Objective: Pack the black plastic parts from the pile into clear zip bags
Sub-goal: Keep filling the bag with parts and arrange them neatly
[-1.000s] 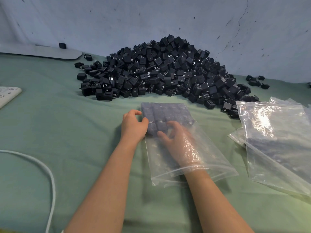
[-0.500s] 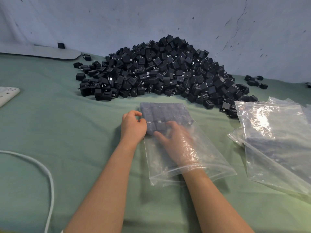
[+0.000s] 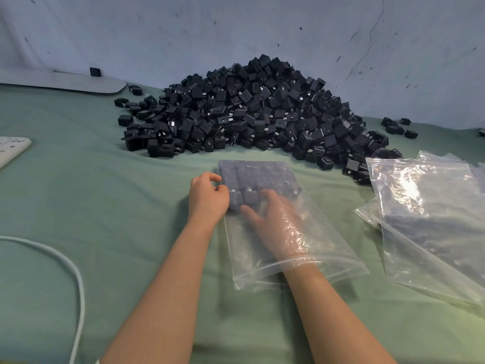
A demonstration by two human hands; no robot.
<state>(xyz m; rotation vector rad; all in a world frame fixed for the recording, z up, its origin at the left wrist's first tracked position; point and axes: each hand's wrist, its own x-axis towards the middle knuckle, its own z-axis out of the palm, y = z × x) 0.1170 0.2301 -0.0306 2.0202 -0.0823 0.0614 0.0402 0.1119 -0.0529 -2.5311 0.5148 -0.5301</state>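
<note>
Parts (image 3: 258,179) lie in rows at the far end of the bag (image 3: 322,248) on the desk (image 3: 105,206). Over the last second little moves: my right hand (image 3: 275,222), fingers spread inside, nudges them; left hand (image 3: 208,198) pinches the bag's side. Still tidying, I judge.

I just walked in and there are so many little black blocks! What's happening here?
A person is packing black plastic parts into a clear zip bag. The right hand is inside the bag, resting on the parts lined up at its far end. The left hand grips the bag's side from outside. A big pile waits behind, and more bags lie to the right.
</note>
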